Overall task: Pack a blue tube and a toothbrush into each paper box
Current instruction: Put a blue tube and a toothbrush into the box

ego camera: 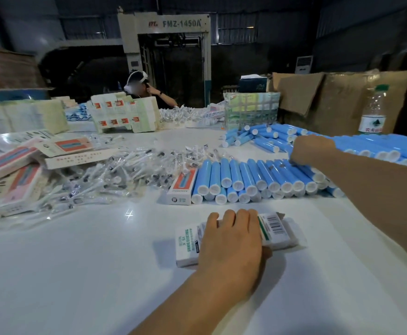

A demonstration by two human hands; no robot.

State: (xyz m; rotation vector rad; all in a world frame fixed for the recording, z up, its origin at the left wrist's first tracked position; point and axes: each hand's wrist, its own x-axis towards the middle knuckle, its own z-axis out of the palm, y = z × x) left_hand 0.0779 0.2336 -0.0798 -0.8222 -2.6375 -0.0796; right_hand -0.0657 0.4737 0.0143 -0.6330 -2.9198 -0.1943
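Two hands: left hand [231,243] on paper box [188,247], right hand [312,148] among blue tubes [258,175].

Dim hall; grey machine [163,27] behind white table [76,274]; cardboard sheets [318,93] right, possibly stacked.
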